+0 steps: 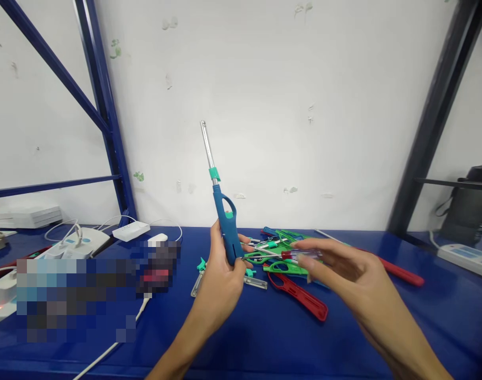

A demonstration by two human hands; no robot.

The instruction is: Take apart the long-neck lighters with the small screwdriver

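Observation:
My left hand [223, 269] is wrapped round the handle of a blue long-necked lighter [229, 232], held upright with its metal tube pointing up and a green collar on the tube. Between the thumb and fingers of my right hand [339, 269] is a screwdriver [302, 254] with a clear red and purple handle. Its shaft points left, and the tip is at the lower part of the blue handle, by my left thumb. Behind the hands lies a pile of green casings [288, 268] and metal tubes. A red casing half [304, 299] lies in front of the pile.
Clear parts with green tops [256, 282] lie near my left hand. A red lighter [401, 272] rests at the right. Power strips [468, 258] stand at both sides, and a white cable [110, 351] crosses the blue table [264, 343] at the left. Part of the left side is pixelated.

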